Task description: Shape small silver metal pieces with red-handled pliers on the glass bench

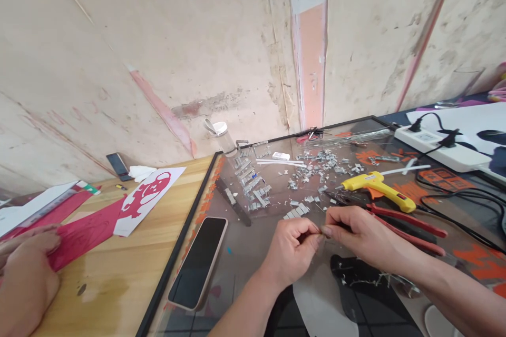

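Note:
Both hands meet above the glass tabletop, fingertips nearly touching. My left hand is closed in a pinch, and my right hand pinches close beside it; whatever lies between the fingertips is too small to make out. Just beyond them sit small grey metal pieces, with a larger scattered pile farther back. Red-handled pliers lie partly behind my right hand. A yellow glue gun with a white glue stick rests behind the pliers.
A phone lies left of my left hand. A lidded bottle stands near the wall. At the right are a white power strip and black cables. Another person's hands hold red paper at the far left.

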A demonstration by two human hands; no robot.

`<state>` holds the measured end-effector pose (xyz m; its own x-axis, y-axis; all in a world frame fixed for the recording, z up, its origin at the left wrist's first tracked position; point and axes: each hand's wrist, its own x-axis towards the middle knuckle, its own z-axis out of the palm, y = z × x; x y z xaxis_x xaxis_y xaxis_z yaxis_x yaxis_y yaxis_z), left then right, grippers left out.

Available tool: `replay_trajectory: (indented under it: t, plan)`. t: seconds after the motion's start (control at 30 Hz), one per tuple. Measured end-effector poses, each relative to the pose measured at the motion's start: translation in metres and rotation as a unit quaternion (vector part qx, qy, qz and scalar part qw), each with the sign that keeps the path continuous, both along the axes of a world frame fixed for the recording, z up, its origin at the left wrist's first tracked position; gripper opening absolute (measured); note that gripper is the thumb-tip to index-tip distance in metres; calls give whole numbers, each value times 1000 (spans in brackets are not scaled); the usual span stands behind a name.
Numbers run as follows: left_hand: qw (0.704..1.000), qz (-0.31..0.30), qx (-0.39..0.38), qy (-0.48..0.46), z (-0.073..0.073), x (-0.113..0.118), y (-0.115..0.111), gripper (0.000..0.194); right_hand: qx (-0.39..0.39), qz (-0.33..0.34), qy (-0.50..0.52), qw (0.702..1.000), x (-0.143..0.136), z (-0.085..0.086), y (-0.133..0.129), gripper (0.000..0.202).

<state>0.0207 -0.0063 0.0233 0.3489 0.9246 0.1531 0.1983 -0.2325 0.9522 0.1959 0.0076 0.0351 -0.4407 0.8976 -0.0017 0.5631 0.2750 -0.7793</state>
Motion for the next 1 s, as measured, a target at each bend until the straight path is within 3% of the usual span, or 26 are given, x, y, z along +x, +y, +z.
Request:
replay_trajectory:
  t: [0.1, 0.23, 0.3, 0.37, 0.47, 0.53, 0.77, 1.0]
  plan:
    - [1000, 19, 20, 14, -4, 1, 2, 20, -63, -15, 18, 998, 0, -3, 7, 30]
    - [993, -7, -94, -72, -11, -4, 8, 20, -68, 11, 76, 995, 6, -1, 13, 35]
    - [980, -4, -156, -123, -12, -6, 10, 20, 2, 19, 105, 994, 10, 1, 14, 31]
    - [967, -4, -196, -164, -12, -8, 11, 23, 123, 32, 108, 986, 13, 1, 14, 22]
    - [955, -14, -220, -197, -10, -8, 10, 27, 310, 66, 62, 946, 15, 0, 14, 20]
    - [950, -17, -232, -206, -8, -8, 10, 29, 386, 75, 29, 919, 16, -1, 14, 21]
    - [924, -41, -279, -259, -9, -8, 10, 28, 457, 105, -59, 881, 17, -2, 13, 33]
    - [912, -58, -306, -266, -10, -7, 10, 30, 498, 96, -64, 860, 16, -5, 10, 21]
